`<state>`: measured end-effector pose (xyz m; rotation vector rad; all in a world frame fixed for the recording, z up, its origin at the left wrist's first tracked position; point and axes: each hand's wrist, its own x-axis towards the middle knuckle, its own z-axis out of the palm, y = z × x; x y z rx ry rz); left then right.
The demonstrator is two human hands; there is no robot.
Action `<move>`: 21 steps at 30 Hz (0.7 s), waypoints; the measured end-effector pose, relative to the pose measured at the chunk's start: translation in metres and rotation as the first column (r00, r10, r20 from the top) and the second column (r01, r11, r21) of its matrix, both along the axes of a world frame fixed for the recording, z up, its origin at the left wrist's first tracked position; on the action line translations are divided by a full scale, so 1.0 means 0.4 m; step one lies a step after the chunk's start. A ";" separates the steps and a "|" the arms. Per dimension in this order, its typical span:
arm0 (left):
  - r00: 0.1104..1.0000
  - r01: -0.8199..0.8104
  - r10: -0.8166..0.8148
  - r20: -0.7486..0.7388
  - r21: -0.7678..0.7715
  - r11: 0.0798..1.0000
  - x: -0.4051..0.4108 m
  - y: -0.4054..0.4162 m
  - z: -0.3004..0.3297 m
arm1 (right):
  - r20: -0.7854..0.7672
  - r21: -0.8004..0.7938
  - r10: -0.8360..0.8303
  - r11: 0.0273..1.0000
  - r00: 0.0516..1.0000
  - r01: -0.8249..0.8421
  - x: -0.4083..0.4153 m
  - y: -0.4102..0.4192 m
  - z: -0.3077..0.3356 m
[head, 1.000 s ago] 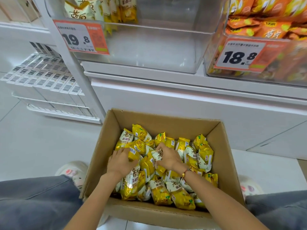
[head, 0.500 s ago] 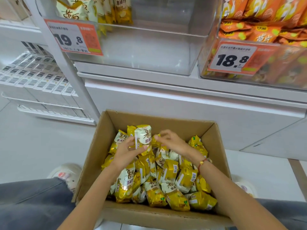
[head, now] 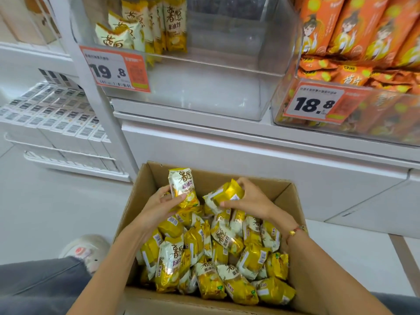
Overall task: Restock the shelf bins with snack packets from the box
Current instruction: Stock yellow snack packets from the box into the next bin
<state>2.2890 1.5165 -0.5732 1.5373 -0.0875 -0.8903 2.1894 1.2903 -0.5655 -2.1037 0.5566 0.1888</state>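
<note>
- L hand over far-left part of box; fingers and thumb curled round a yellow-white packet, held upright, printed face toward camera, lifted above the pile
- R hand over far-centre of box; fingers and thumb pinch a 2nd packet, tilted, gold back side up; its lower end is close to the pile, contact can't be told
- the 2 held packets are just beside each other, not touching
- box is open brown cardboard on the floor, its far wall near the base of the shelf unit; inside, a pile of packets of the same kind fills it from near edge to mid, lying every way
- clear bin on shelf above box, w/ price tag reading 19.8 at its front-left corner; a few matching packets stand at its back-left; rest of bin bare
- to its right, 2nd bin w/ orange packets stacked high; tag reads 18.8 on its front
- bracelet on R wrist
- shoe and grey trouser leg left of box, at bottom-left
- white boxes w/ barcodes in rows on a low rack at far left
</note>
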 end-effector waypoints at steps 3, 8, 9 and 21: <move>0.993 0.077 -0.074 0.093 -0.028 0.997 -0.001 -0.025 0.047 | 0.144 0.105 -0.138 0.987 0.980 0.124 0.035 0.026 0.069; 0.982 0.083 -0.062 0.179 -0.109 0.991 0.011 -0.036 0.136 | 0.220 0.317 -0.054 0.948 0.974 -0.019 0.046 0.044 0.165; 0.984 0.074 -0.051 0.171 -0.130 0.989 0.015 -0.034 0.153 | 0.232 0.311 -0.018 0.949 0.973 -0.056 0.042 0.036 0.181; 0.991 0.013 0.029 0.133 -0.303 0.953 -0.001 -0.037 0.305 | 0.525 0.184 -0.129 0.982 0.841 0.036 0.040 0.076 0.279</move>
